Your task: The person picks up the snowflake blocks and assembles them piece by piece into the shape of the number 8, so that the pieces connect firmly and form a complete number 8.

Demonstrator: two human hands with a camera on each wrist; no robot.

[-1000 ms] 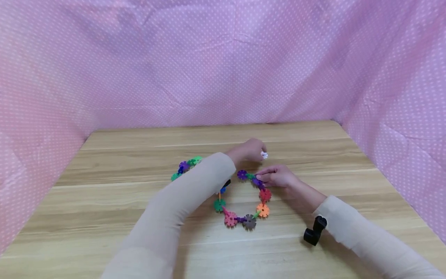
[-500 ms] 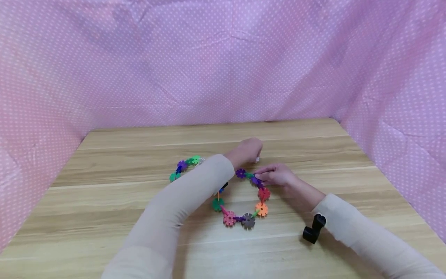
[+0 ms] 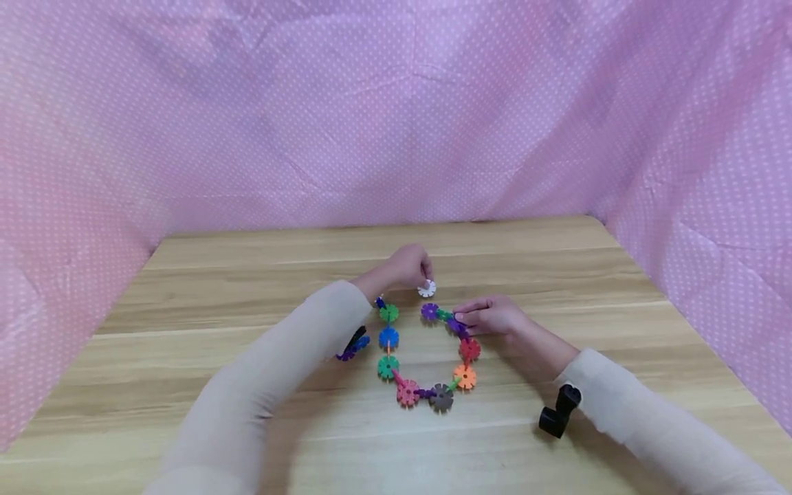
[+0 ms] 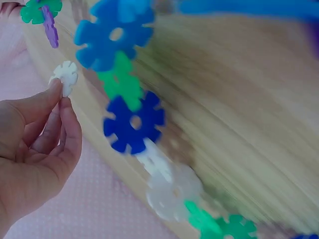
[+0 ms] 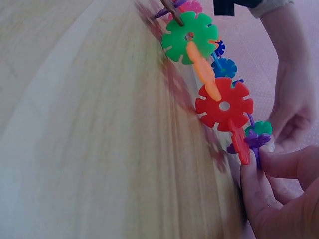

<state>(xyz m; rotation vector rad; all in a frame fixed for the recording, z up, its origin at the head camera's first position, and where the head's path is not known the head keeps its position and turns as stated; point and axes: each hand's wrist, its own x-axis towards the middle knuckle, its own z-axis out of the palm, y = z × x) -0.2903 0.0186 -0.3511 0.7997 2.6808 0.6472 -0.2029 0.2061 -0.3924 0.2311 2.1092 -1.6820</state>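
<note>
Between the thumb and fingers of my left hand [image 3: 408, 265] is a white notched building disc [image 3: 427, 289], also clear in the left wrist view [image 4: 70, 74]. It is beyond the open top of a chain of interlocking notched discs. My right hand [image 3: 495, 316] pinches a purple disc [image 5: 256, 140] near the chain's right end, by a red disc [image 5: 224, 105]. The chain curves in a U on the table, past an orange disc [image 3: 465, 377], a pink disc [image 3: 408, 393] and a blue disc [image 3: 388, 337]. My left sleeve hides part of its left side.
The wooden table [image 3: 185, 385] extends on all sides of the chain. Pink dotted cloth [image 3: 396, 137] hangs behind it and at both sides. A black wrist camera [image 3: 559, 411] sticks out from the right sleeve near the tabletop.
My left hand has moved left with the white disc, from above the right hand to the chain's open top. The sleeve now uncovers green and blue discs. My right hand stays put.
</note>
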